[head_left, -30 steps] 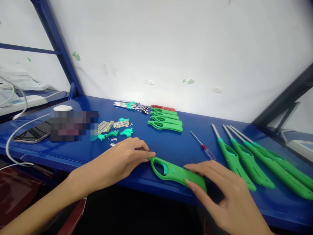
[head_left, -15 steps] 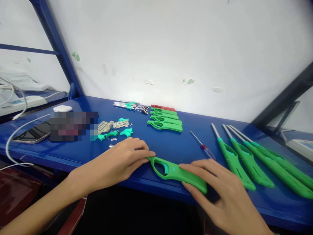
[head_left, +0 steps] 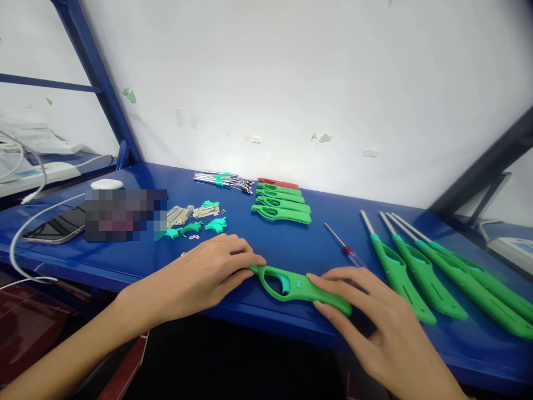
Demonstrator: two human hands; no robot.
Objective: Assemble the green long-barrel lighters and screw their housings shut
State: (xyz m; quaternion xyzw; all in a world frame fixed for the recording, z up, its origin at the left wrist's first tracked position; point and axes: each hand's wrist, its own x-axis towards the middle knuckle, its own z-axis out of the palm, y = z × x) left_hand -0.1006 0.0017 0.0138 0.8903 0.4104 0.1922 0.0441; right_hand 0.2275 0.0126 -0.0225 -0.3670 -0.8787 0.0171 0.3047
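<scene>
A green lighter handle [head_left: 291,286] with a teal trigger in its loop lies level over the front edge of the blue bench. My left hand [head_left: 220,269] pinches the narrow tip of this handle between thumb and fingers. Around its wide end my right hand [head_left: 370,316] is closed, thumb below and fingers on top. No metal tube shows at the narrow end. Beyond the right hand lies a screwdriver [head_left: 347,248] with a clear handle and red collar, partly hidden by that hand. Small teal triggers [head_left: 215,225] lie past my left hand.
Finished-looking long green lighters [head_left: 410,278] lie at the right. Several green handles and one red handle [head_left: 277,183] line the back. Metal tubes with wires [head_left: 220,179], pale clear inserts [head_left: 206,211], a phone [head_left: 58,222] and a white case [head_left: 107,184] are on the bench [head_left: 287,244].
The handle's wide end has risen slightly, so the handle lies a little more level. My right hand moved up with it; the left hand keeps its pinch.
</scene>
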